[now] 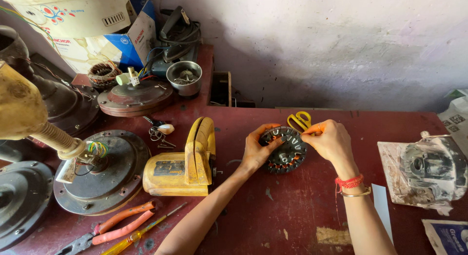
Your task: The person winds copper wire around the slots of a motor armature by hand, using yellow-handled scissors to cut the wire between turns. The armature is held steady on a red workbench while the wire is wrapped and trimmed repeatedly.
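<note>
Surface: the worn dark-red wooden surface (302,211) carried everything, with a pale plastered wall behind it.
Stator: the round dark metal stator with copper windings in its slots (285,150) lay near the middle of the surface, between both hands.
At 12 o'clock of the stator: yellow-handled scissors (299,120) lay just beyond it, partly hidden by the right hand.
At 9 o'clock: a boxy yellow power tool with an arched handle (187,162) stood near, not touching the stator.
Farther at 9 o'clock: a round grey ceiling-fan motor housing with coloured wires (105,172) sat beside the tool.
At 8 o'clock: orange-handled pliers (119,225) and a yellow-handled screwdriver (141,233) lay by the near edge.
At 3 o'clock: a grey cast-metal part on crumpled plastic (429,169) rested well apart.
At 10 o'clock, far: a small steel bowl of bits (184,77) stood among clutter.
Left hand: the left hand (256,147) held the stator's left rim, fingers curled over its top edge, thumb on the face.
Right hand: the right hand (331,140) had fingers pressed together at the upper right rim, seemingly pinching something thin; what, I could not tell.
</note>
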